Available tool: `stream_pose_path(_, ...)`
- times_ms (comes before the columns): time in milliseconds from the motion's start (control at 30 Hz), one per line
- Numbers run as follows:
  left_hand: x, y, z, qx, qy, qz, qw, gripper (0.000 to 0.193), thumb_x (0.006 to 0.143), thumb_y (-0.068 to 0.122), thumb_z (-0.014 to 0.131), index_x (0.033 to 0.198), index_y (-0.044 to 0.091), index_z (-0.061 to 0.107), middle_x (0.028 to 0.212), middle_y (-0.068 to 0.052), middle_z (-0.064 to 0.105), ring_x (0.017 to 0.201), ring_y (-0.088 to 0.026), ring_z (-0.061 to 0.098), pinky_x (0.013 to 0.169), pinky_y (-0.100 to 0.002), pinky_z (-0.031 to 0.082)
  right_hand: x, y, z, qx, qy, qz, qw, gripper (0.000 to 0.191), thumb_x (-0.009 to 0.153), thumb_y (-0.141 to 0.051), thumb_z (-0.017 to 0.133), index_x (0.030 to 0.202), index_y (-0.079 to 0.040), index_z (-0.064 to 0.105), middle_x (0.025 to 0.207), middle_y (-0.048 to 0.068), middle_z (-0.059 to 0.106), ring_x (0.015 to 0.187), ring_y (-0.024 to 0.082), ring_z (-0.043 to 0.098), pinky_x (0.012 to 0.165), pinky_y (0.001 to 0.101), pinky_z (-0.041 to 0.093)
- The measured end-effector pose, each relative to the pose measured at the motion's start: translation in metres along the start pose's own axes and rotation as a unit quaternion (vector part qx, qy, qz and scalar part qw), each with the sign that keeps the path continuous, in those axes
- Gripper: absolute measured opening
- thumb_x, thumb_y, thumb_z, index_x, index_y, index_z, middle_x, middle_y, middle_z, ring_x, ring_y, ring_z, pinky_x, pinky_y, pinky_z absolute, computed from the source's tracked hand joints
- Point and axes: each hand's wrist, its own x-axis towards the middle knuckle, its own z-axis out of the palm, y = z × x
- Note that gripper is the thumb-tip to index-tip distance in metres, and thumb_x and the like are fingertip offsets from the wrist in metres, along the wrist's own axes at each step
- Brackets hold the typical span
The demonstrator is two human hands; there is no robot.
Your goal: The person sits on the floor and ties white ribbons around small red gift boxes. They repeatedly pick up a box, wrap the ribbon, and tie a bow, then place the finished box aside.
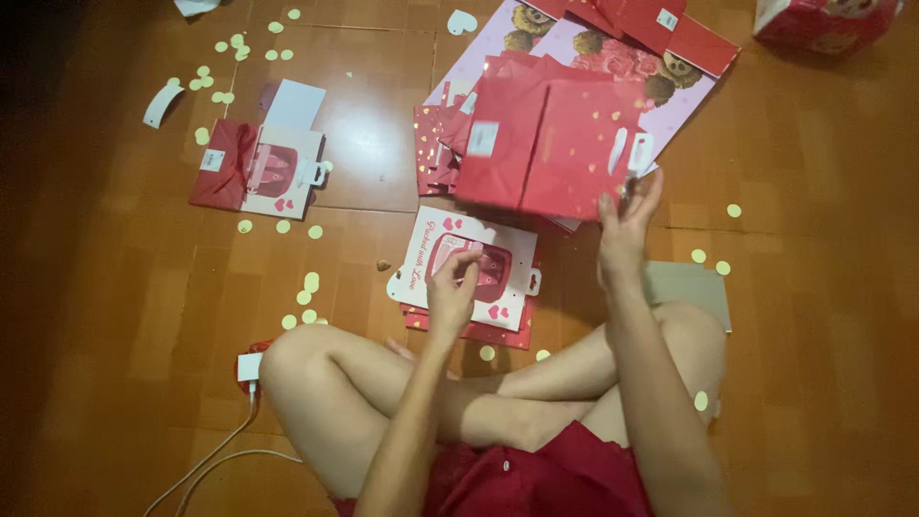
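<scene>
On the brown tiled floor (124, 287), before a person seated cross-legged: one flat red paper gift bag with gold speckles and a white tag (546, 144), raised at a tilt above the other stock, its lower right corner pinched by the right hand (627, 230), whose remaining fingers fan upward. Left hand (452, 292), fingers curled loosely together, fingertips touching the top sheet of a small stack of white die-cut cards printed with red hearts and a pink window (469, 263), which lies just in front of the knees. Behind the raised bag, a pile of similar red bags (442, 144) and a large pink sheet printed with bears and roses (574, 43). Far left, one folded red-and-white bag with ribbon (258, 170). Scattered throughout, pale yellow paper dots (311, 282). Near the left knee, a white charging cable (215, 455).
</scene>
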Motion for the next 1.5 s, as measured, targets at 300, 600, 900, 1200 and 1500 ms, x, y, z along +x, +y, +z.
stream_pose_path(300,0.055,-0.096,-0.084,0.428,-0.012,-0.24,0.871,0.041,0.09,0.013,0.067,0.13,0.013,0.063,0.125,-0.016,0.069,0.116,-0.035,0.067,0.095,-0.05,0.054,-0.062,0.085,-0.015,-0.317,-0.054,0.034,0.946,0.051,0.097,-0.018,0.068,0.144,-0.007,0.052,0.138,0.018,0.051,0.13,0.03,0.053,0.111,0.0418,0.045)
stream_pose_path(600,0.051,-0.09,-0.09,0.444,0.008,-0.354,0.823,0.069,0.077,0.027,0.084,0.14,0.024,0.057,0.14,-0.009,0.061,0.129,-0.03,0.06,0.102,-0.05,0.051,-0.104,0.095,0.018,-0.248,-0.13,0.205,0.938,0.074,0.088,-0.007,0.059,0.158,-0.01,0.032,0.122,0.019,0.063,0.105,0.025,0.063,0.085,0.0394,0.052)
stream_pose_path(900,0.049,-0.097,-0.096,0.396,0.023,-0.327,0.858,0.065,0.079,0.03,0.081,0.14,0.025,0.061,0.12,-0.01,0.074,0.115,-0.03,0.069,0.097,-0.049,0.053,-0.019,0.039,0.003,-0.106,0.012,0.098,0.99,0.085,0.097,-0.001,0.059,0.163,-0.012,0.007,0.147,0.017,0.047,0.13,0.021,0.055,0.099,0.0325,0.055)
stream_pose_path(1200,0.054,-0.103,-0.113,0.37,0.252,-0.014,0.894,0.039,0.088,0.011,0.067,0.125,0.0,0.065,0.102,-0.021,0.07,0.083,-0.039,0.069,0.069,-0.049,0.053,-0.077,0.062,-0.004,-0.151,0.017,-0.044,0.987,0.056,0.097,0.004,0.057,0.15,-0.006,0.04,0.157,0.012,0.031,0.121,0.023,0.06,0.099,0.0374,0.057)
stream_pose_path(1500,0.017,-0.078,-0.018,0.002,0.009,-0.159,0.987,0.046,0.086,0.001,0.065,0.131,0.005,0.063,0.089,-0.004,0.068,0.068,-0.011,0.069,0.055,-0.029,0.06,-0.112,0.054,0.024,-0.286,-0.291,0.06,0.911,0.034,0.094,-0.018,0.069,0.127,-0.008,0.066,0.118,0.011,0.063,0.105,0.022,0.065,0.082,0.0325,0.055)
